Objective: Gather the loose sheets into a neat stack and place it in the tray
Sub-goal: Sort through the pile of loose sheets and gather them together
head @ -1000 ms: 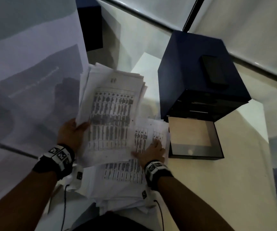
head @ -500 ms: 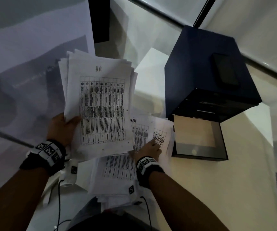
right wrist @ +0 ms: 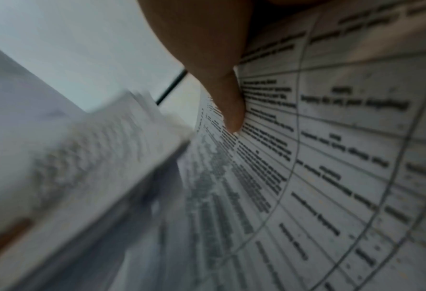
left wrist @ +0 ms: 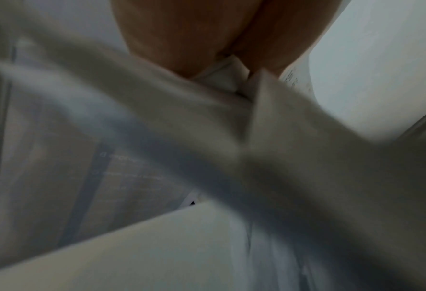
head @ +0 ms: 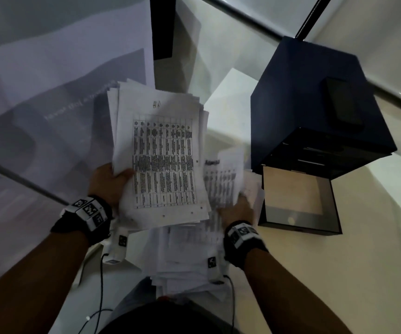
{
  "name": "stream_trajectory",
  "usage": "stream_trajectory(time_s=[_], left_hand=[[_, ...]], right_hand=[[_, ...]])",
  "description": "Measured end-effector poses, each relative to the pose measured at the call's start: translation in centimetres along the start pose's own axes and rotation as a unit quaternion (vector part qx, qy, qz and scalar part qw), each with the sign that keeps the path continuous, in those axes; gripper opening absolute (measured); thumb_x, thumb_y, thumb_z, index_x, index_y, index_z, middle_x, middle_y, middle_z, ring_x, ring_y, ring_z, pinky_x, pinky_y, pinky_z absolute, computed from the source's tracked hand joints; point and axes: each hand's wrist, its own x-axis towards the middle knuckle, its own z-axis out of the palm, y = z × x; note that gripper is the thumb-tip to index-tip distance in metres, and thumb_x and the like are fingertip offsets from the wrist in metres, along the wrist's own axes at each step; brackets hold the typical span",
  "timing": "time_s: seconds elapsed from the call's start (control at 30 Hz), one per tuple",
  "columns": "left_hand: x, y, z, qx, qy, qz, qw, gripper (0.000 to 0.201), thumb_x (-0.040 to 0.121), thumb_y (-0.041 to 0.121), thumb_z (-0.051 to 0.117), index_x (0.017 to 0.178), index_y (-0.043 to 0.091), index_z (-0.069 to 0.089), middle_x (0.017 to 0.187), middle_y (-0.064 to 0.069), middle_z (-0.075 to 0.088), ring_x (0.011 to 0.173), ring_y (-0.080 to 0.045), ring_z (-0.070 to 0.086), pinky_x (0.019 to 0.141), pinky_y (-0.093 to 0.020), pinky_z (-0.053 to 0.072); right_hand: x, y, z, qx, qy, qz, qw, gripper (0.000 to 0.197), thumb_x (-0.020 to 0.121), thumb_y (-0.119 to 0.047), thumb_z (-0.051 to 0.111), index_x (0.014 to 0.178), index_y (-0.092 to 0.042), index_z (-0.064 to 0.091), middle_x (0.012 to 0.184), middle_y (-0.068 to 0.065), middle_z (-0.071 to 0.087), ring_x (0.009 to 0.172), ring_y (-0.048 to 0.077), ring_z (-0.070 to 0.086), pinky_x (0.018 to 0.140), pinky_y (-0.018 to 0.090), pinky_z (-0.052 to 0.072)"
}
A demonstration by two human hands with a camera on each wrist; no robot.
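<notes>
My left hand [head: 109,182] grips a thick, uneven bundle of printed sheets [head: 161,153] by its lower left edge and holds it above the table. In the left wrist view the hand [left wrist: 181,39] closes over the paper edges [left wrist: 221,82]. My right hand [head: 238,210] pinches a loose printed sheet [head: 223,179] just right of the bundle, its far end curling up. The thumb [right wrist: 221,78] presses on that sheet's table print [right wrist: 331,157]. More loose sheets [head: 187,256] lie heaped under both hands. The tray [head: 298,227], an open dark drawer with a tan bottom, is right of my right hand.
The tray juts from a dark blue drawer unit [head: 315,100] with a black phone [head: 344,104] on top. Large pale sheets [head: 50,116] cover the surface to the left. A cable [head: 100,297] hangs from the left wrist.
My right hand, which lay flat on the loose sheets, now pinches one and lifts it. The left hand's bundle has swung more upright and nearer to that sheet.
</notes>
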Motion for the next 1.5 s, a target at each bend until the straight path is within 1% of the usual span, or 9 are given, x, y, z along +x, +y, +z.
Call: stream_trajectory(time_s=[0.2,0.37,0.6,0.7,0.83,0.93,1.1,1.3,1.5], left_hand=[[-0.6,-3.3,2.1,0.043,-0.103,-0.059,0.992,0.041,0.088,0.028,0.070,0.120,0.004,0.065,0.113,-0.016,0.068,0.101,-0.029,0.064,0.088,-0.034,0.050],[-1.1,-3.6,3.5,0.109,-0.159,-0.047,0.980,0.040,0.086,0.027,0.073,0.119,0.005,0.067,0.113,-0.017,0.069,0.105,-0.033,0.066,0.085,-0.033,0.049],[-1.5,-3.2,3.6,0.104,-0.159,-0.005,0.982,0.033,0.095,0.016,0.058,0.126,0.008,0.060,0.117,-0.009,0.063,0.105,-0.024,0.060,0.088,-0.027,0.042],[-1.7,-2.7,4.1,0.075,-0.118,-0.032,0.990,0.028,0.102,0.025,0.044,0.118,0.010,0.061,0.119,-0.010,0.059,0.119,-0.029,0.055,0.094,-0.026,0.037],[-1.7,-1.8,4.9,0.065,-0.124,-0.042,0.989,0.047,0.099,0.032,0.053,0.137,0.004,0.048,0.136,-0.016,0.053,0.125,-0.033,0.051,0.102,-0.033,0.038],[-1.8,-1.9,5.5,0.111,-0.143,-0.029,0.983,0.050,0.091,0.023,0.063,0.136,0.011,0.045,0.135,-0.015,0.055,0.116,-0.033,0.055,0.097,-0.035,0.045],[-1.1,-2.2,3.5,0.084,-0.119,0.018,0.989,0.043,0.090,0.013,0.063,0.131,0.012,0.049,0.124,-0.009,0.058,0.112,-0.029,0.056,0.101,-0.037,0.043],[0.6,-3.0,-1.4,0.080,-0.072,0.044,0.993,0.039,0.083,0.014,0.071,0.119,0.017,0.057,0.109,-0.013,0.068,0.098,-0.031,0.065,0.093,-0.045,0.051],[0.6,-2.9,-2.1,0.080,-0.044,0.048,0.995,0.040,0.084,0.010,0.072,0.121,0.012,0.057,0.109,-0.013,0.068,0.100,-0.029,0.064,0.095,-0.043,0.050]], right_hand=[[-2.7,-5.6,-10.9,-0.022,0.154,-0.158,0.975,0.048,0.073,-0.026,0.079,0.115,-0.016,0.058,0.106,0.010,0.070,0.095,0.032,0.066,0.080,0.035,0.052],[-3.9,-8.7,-15.0,0.121,0.141,-0.235,0.954,0.059,0.070,-0.021,0.085,0.121,-0.013,0.058,0.104,-0.005,0.064,0.094,0.012,0.062,0.087,0.026,0.049],[0.0,-4.6,-4.0,0.151,-0.039,-0.059,0.986,0.057,0.071,-0.019,0.085,0.119,-0.011,0.057,0.111,0.007,0.066,0.091,0.025,0.064,0.082,0.035,0.054],[1.6,-2.3,0.5,0.052,-0.043,0.001,0.998,0.050,0.085,-0.010,0.068,0.131,-0.008,0.046,0.129,0.015,0.058,0.111,0.032,0.059,0.098,0.036,0.048],[0.8,-2.1,4.0,-0.024,-0.077,-0.015,0.997,0.053,0.097,-0.010,0.045,0.148,-0.006,0.029,0.143,0.017,0.045,0.127,0.032,0.048,0.105,0.033,0.038],[-0.1,-1.5,3.9,-0.065,-0.061,-0.044,0.995,0.064,0.095,-0.026,0.054,0.150,-0.010,0.025,0.150,0.015,0.033,0.136,0.034,0.035,0.113,0.039,0.029],[-0.4,2.7,-0.3,-0.102,0.013,0.138,0.985,0.091,0.081,-0.041,0.070,0.150,-0.012,0.018,0.154,0.010,0.017,0.136,0.037,0.022,0.108,0.048,0.029],[0.4,3.3,0.5,-0.109,-0.018,0.141,0.984,0.121,0.064,-0.049,0.084,0.151,-0.012,0.009,0.156,0.012,0.015,0.142,0.035,0.015,0.112,0.055,0.024],[1.3,3.1,0.5,-0.101,-0.004,0.087,0.991,0.108,0.066,-0.036,0.086,0.149,-0.013,0.021,0.151,0.015,0.028,0.138,0.038,0.028,0.112,0.051,0.030]])
